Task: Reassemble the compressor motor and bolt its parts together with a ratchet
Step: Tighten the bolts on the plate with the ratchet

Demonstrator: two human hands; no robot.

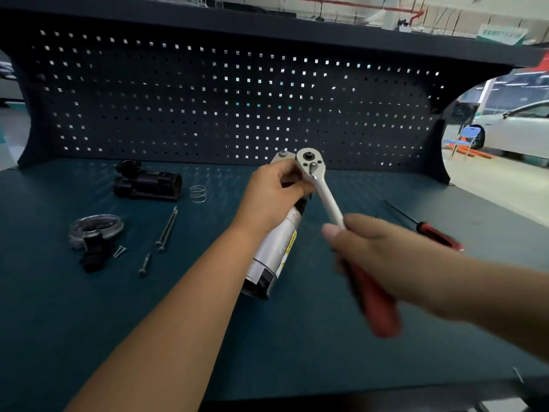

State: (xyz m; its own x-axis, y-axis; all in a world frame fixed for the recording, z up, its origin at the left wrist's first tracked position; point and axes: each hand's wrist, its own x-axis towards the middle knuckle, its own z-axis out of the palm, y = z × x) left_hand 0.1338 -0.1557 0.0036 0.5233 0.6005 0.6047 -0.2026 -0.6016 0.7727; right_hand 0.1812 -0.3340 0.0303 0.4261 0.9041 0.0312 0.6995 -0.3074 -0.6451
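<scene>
Firmly, our left hand grips the heavy, smooth motor near its top while our right hand clasps the ratchet handle.

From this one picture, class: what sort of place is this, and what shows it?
Probably a car workshop: a workbench with a dark pegboard, a ratchet in the right hand, and a white car parked beyond.
</scene>
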